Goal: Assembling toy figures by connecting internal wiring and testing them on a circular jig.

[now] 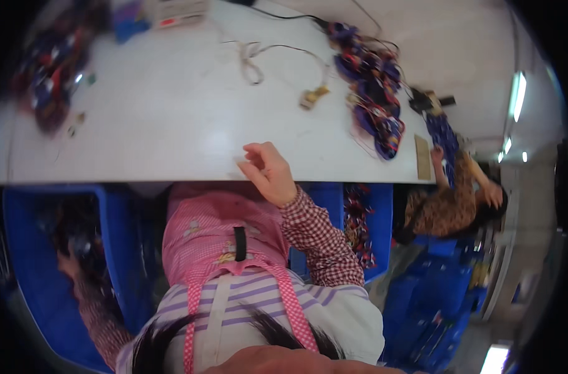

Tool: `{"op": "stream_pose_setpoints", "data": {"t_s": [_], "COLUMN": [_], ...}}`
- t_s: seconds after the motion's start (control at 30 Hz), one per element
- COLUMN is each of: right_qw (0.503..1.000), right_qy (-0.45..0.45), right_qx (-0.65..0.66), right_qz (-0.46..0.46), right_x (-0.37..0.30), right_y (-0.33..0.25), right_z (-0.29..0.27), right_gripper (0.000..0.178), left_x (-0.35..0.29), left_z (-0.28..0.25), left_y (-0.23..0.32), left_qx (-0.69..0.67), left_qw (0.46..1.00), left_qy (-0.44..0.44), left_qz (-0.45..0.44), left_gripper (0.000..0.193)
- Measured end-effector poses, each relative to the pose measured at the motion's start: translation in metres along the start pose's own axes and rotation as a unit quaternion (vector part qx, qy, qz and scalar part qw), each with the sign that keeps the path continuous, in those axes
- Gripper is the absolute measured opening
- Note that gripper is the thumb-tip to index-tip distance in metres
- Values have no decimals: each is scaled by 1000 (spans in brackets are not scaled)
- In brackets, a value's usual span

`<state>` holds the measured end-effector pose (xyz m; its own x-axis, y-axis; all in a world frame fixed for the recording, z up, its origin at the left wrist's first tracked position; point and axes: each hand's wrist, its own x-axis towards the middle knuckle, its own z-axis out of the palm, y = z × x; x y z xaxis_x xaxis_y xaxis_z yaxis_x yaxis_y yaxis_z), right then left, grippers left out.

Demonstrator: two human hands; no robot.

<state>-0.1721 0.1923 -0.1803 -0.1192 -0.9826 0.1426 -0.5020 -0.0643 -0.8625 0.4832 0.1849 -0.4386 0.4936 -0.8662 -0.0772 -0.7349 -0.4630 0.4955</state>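
My right hand (268, 171) hovers at the front edge of the white table (172, 124). Its thumb and fingers are bent but apart, with nothing seen between them. Down at my left side, my left hand (68, 264) reaches into a deep blue bin (21, 249). Dark, shiny small parts (87, 230) lie in that bin beside the hand. The fingers are too dim and blurred to make out, so whether they hold anything is unclear.
Heaps of purple-blue parts with red wires lie on the table, one at right (374, 93), another at left (50, 81). A corded yellowish piece (312, 98) rests between them. Another blue bin (379, 243) stands under the table's right part. A co-worker (449, 206) works farther right.
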Motion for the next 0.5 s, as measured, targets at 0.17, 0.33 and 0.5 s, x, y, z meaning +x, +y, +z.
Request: {"op": "stream_pose_setpoints", "data": {"t_s": [0.17,0.33,0.5], "right_qw": [980,913,879], "right_qy": [198,380,468], "right_qx": [-13,123,-39], "right_qz": [-10,84,82], "right_x": [-19,-47,-83], "right_y": [32,82,154], "right_z": [-88,-190,-263], "right_gripper": [27,22,24], "left_x": [-44,-165,-274], "left_z": [-62,-28,7], "left_y": [195,436,550], "left_qx": [-157,-225,-205], "left_qw": [967,870,624], "left_qy": [108,-225,-435], "left_qz": [167,376,616], "left_gripper": [47,21,17]}}
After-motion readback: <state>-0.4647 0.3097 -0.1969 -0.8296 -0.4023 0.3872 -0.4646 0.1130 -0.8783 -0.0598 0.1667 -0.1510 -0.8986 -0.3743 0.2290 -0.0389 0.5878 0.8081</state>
